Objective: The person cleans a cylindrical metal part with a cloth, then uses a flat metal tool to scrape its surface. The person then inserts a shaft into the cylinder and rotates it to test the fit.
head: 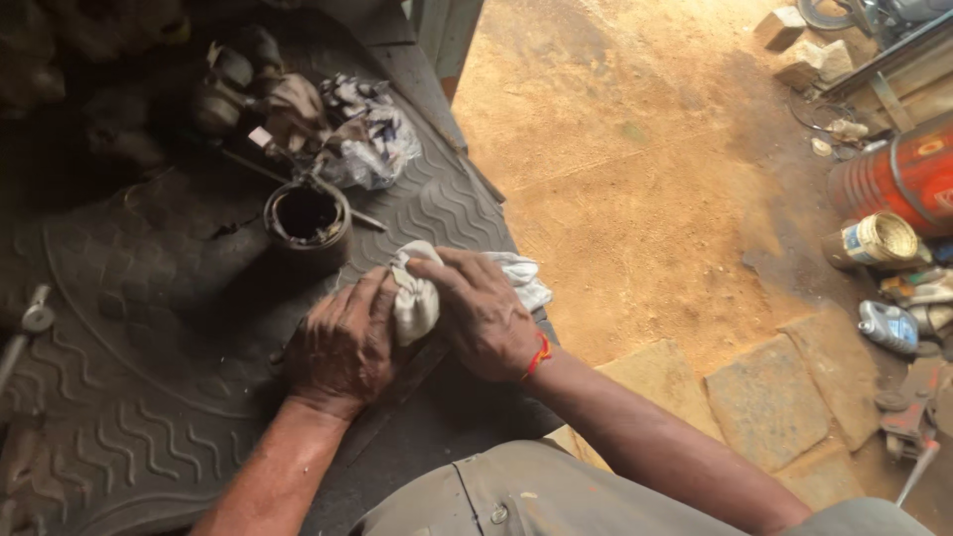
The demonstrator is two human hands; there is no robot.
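My left hand [342, 347] and my right hand [481, 313] are both closed around a white cloth [417, 303], bunched between them over a black rubber mat [139, 298]. Part of the cloth trails out to the right past my right hand. What the cloth may wrap is hidden. A red thread band circles my right wrist. Just beyond my hands, a dark metal ring-shaped part [308, 223] stands on the mat.
Greasy mechanical parts [238, 89] and a crumpled printed plastic bag [372, 134] lie at the mat's far end. Sandy ground [635, 169] stretches to the right, with flat stones [764, 402], a red drum [898, 179], a tin [879, 240] and a bottle [888, 326].
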